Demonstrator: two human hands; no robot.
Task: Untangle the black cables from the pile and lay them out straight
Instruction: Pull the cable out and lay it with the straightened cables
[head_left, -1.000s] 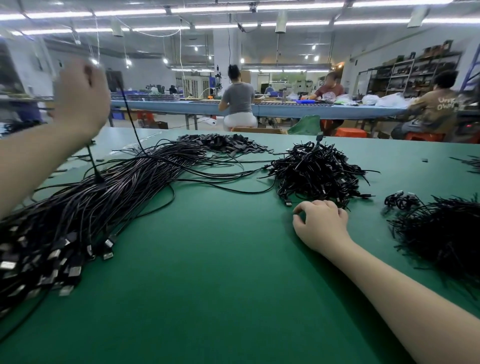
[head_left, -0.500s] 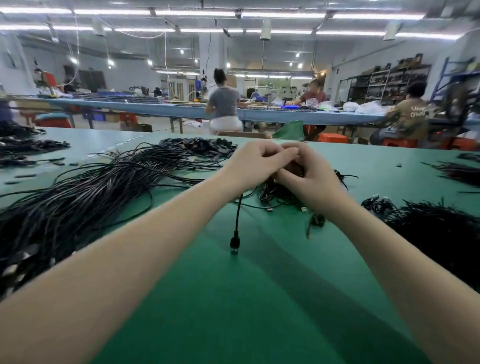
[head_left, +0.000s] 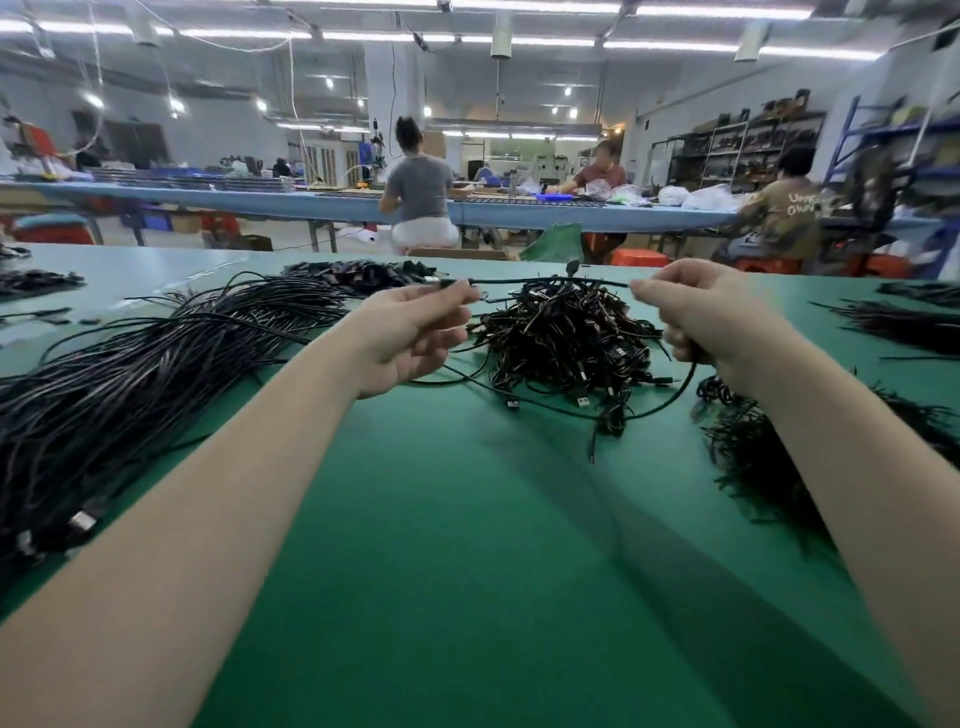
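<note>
Head view blurs toward the edges, and I cannot count the cables in any heap. My left hand (head_left: 415, 332) pinches one end of a single black cable (head_left: 550, 282), my right hand (head_left: 711, 317) pinches the other, fingers clenched on it; it hangs taut above the tangled pile (head_left: 566, 338) on the green tabletop (head_left: 467, 545). One long bundle of laid-out cables (head_left: 130, 384) lies at left, cut off by the frame. My right arm partly hides another heap (head_left: 753, 457). Three workers sit behind.
</note>
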